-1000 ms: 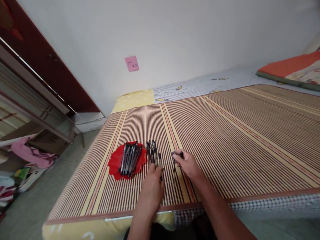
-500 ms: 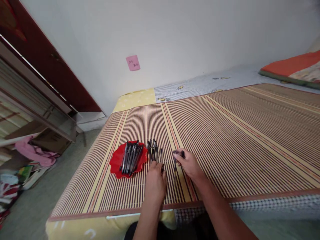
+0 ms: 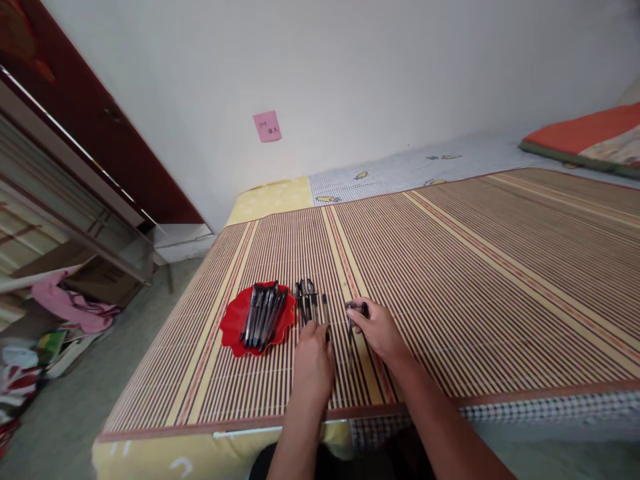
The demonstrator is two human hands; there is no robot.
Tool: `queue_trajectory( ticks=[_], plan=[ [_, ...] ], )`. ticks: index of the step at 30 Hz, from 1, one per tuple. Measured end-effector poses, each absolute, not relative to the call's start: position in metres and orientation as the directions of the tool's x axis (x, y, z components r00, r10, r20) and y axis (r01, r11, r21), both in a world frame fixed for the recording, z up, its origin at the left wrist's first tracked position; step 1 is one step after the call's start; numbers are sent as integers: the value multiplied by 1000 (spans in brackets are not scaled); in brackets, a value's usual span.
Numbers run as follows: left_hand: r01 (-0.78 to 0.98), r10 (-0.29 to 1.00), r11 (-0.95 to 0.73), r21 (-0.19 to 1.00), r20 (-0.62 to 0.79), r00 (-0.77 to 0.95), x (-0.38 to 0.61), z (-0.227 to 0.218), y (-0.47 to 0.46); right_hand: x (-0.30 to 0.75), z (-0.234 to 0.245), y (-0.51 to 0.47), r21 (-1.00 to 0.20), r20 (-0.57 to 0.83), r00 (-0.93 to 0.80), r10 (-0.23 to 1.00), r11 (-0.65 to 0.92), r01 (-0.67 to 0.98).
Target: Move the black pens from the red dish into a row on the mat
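Observation:
My left hand [image 3: 313, 353] is closed at the near ends of a few black pens [image 3: 306, 297] lying side by side on the striped mat [image 3: 425, 280]. Between its fingers is a clear pen barrel [image 3: 325, 308], set slightly apart from that row. To the right, my right hand [image 3: 375, 327] pinches a slim dark pen part [image 3: 350, 330] pointing down toward the mat. A small black piece [image 3: 365, 309] also shows at its fingers; whether it is a cap I cannot tell. A red scalloped plate [image 3: 231, 323] at the left holds several capped black pens [image 3: 261, 317].
The mat covers a bed with a yellow sheet [image 3: 280, 193] and a checked sheet [image 3: 380, 177] against the wall. An orange folded quilt [image 3: 580, 130] lies at the far right. A pink note [image 3: 267, 127] is on the wall. A shelf with clutter and a pink cloth [image 3: 73, 303] stands left.
The clear barrel at my left hand has shifted and tilted slightly. My right hand stays nearly in place with the pen part. The plate and its pens have not moved.

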State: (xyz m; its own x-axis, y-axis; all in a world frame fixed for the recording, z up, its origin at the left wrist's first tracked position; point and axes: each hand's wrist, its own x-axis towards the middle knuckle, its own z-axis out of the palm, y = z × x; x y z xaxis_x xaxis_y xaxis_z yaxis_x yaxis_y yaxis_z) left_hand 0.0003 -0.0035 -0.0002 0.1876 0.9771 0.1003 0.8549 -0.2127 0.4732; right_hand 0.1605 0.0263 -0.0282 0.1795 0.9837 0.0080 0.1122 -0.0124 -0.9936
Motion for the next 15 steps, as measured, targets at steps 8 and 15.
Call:
queue_trajectory(
  ticks=[8,15],
  plan=[
    [857,982,-181,483,133,132,1,-1,0,161,-25,25,-988,-10,173,985,-36,151],
    [868,978,-203,453,145,153,6,-1,0,157,-26,25,-992,18,168,986,-3,128]
  ],
)
